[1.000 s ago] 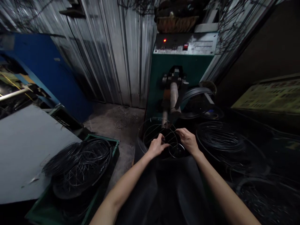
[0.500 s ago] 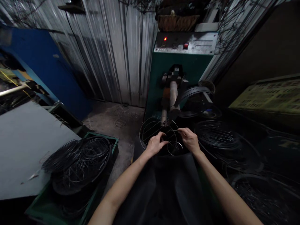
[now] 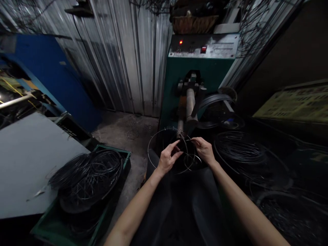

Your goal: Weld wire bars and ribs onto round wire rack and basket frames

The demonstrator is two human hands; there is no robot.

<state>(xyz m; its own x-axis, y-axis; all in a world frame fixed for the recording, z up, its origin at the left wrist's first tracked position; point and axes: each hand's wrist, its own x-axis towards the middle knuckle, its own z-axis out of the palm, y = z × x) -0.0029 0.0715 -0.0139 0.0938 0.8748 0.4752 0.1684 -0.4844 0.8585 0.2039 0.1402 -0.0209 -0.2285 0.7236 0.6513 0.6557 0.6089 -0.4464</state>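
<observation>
A large thin wire ring (image 3: pixel 148 150) stands over my lap at the tip of a spot welder's lower arm (image 3: pixel 180 123). Beside its inner side is my left hand (image 3: pixel 167 159), thumb and forefinger apart, with no wire visible between them. My right hand (image 3: pixel 204 149) has its fingertips pinched on a thin wire piece (image 3: pixel 189 140) that reaches left toward the electrode. Below the hands shows a smaller wire ring (image 3: pixel 196 165), close to my dark apron. How the rings connect is too dark to tell.
The green welding machine (image 3: pixel 205 73) with a red light stands ahead. At left, a green crate (image 3: pixel 127 155) holds black wire rings (image 3: pixel 94 174) next to a grey panel (image 3: pixel 30 153). Wire coils (image 3: pixel 238 148) lie at right. A yellow crate (image 3: pixel 294 106) is farther right.
The large wire ring has turned and shifted slightly left; its cross wires no longer show as before. My left hand's fingers have spread a little, and my right hand has moved slightly left.
</observation>
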